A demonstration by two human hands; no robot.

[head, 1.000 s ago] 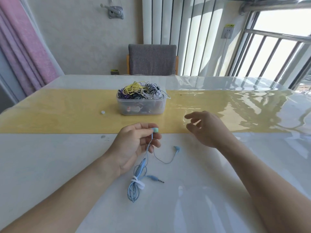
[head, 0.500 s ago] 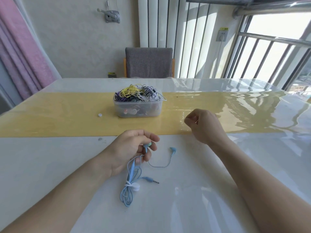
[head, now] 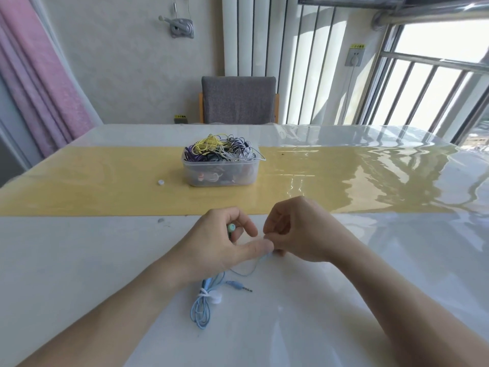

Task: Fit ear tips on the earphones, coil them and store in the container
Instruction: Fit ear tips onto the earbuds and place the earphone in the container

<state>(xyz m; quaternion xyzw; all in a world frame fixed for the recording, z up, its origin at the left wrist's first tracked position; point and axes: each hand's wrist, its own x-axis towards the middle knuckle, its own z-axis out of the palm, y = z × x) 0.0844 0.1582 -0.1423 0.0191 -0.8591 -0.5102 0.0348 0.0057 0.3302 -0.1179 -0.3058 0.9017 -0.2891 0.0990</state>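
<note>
1. Two hands had met over the white table (head: 79, 274) — a second earlier the right hand (head: 296, 231) hovered apart at about two o'clock of the left hand (head: 219, 245); now it sat just beside it, fingertips against the left thumb.
2. The left hand held one earbud (head: 231, 228), its mint-green end showing between curled fingers, with the thumb stretched toward three o'clock.
3. The right hand's fingers were curled in and pressed together at the tips, seemingly pinching at the thin blue cable (head: 248, 271) or the second earbud, which lay loose on the table a moment before and was now hidden under that hand. Whether an ear tip sat in the pinch, I could not tell.
4. The rest of the earphones lay at six o'clock of the left hand: a blue bundle (head: 202, 311) bound by a white tie (head: 211, 298), with the jack plug (head: 238, 286) just beside it, pointing to three o'clock.
5. The container (head: 219, 173), heaped with coiled earphones, stood well apart at twelve o'clock on the yellow strip; a small white piece (head: 161, 182) — perhaps a spare tip — lay near it at nine o'clock.
6. Judged from this, the work was on fitting the second bud; coiling and storing were not yet done.
</note>
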